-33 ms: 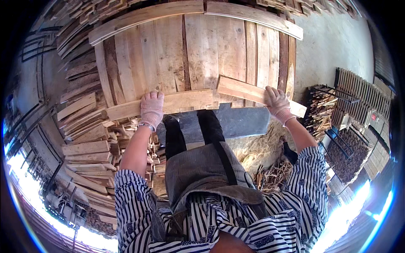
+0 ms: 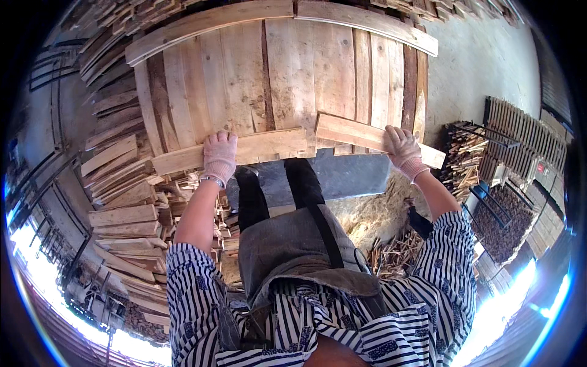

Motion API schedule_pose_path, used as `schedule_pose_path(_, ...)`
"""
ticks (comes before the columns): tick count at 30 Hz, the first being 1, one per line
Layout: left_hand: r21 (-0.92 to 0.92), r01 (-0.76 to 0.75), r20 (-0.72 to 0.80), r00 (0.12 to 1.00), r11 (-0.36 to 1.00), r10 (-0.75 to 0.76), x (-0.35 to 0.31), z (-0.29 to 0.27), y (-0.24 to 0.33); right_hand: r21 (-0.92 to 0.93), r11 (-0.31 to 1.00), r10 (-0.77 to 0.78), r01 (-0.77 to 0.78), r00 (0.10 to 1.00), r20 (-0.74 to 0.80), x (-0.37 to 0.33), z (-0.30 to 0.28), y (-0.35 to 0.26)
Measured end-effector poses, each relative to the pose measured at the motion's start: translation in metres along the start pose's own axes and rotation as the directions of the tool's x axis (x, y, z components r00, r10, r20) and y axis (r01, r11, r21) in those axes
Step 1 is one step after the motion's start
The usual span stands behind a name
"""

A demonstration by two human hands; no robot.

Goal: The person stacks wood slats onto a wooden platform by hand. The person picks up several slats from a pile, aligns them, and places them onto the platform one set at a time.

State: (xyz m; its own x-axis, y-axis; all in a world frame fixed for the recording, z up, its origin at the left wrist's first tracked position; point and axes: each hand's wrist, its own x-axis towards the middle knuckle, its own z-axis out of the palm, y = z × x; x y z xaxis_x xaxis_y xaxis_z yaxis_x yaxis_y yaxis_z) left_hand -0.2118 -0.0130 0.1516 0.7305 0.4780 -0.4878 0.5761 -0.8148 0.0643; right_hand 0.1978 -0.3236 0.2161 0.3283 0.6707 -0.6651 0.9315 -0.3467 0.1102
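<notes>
Pale left board [image 2: 269,144] is sitting in the left hand's [image 2: 220,156] grip, slanting right board [image 2: 351,130] in the right hand's [image 2: 403,150]; the wooden panel [image 2: 290,73] is spreading just beyond. Lining up is probably going on; the right board is likely needing straightening.

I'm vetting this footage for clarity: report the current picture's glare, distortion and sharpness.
Head view: white glare washes out patches at the lower left and lower right rim; head view: fisheye distortion bows the far crosswise boards; head view: the near left board and near right board look fairly sharp; head view: black corners frame the rounded image.
</notes>
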Motion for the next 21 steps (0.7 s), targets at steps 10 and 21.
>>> schedule_pose_path(10,-0.029,0.033,0.204,0.979,0.999,-0.027,0.010,-0.001,-0.001,0.214,0.967,-0.113,0.140,0.985,-0.134,0.022,0.011,-0.038)
schedule_pose_path(21,-0.077,0.302,-0.212,0.926,0.950,-0.312,-0.020,0.024,0.032,0.087,0.994,-0.076,0.064,0.986,0.146,0.023,-0.043,-0.079)
